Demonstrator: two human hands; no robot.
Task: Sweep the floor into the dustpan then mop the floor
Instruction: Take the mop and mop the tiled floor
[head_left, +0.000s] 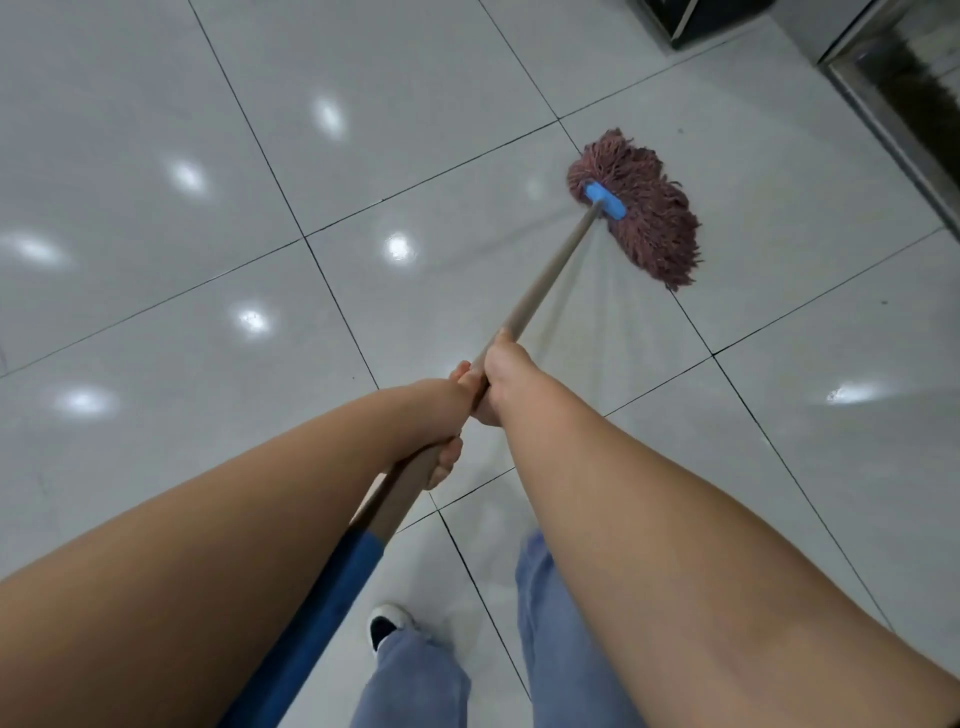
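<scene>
A mop with a reddish-brown string head (641, 215) and a blue clamp (605, 198) lies spread on the glossy white tiled floor (208, 208) ahead and to the right. Its tan handle (550, 275) runs back toward me and ends in a blue grip (322, 613). My right hand (501, 376) grips the handle farther up. My left hand (441, 436) grips it just behind, close to the right hand. No dustpan is in view.
A dark metal-framed fixture (898, 98) stands along the upper right edge, close to the mop head. Another dark object (691, 21) sits at the top. My legs in blue jeans (550, 613) and one shoe (387, 623) are below.
</scene>
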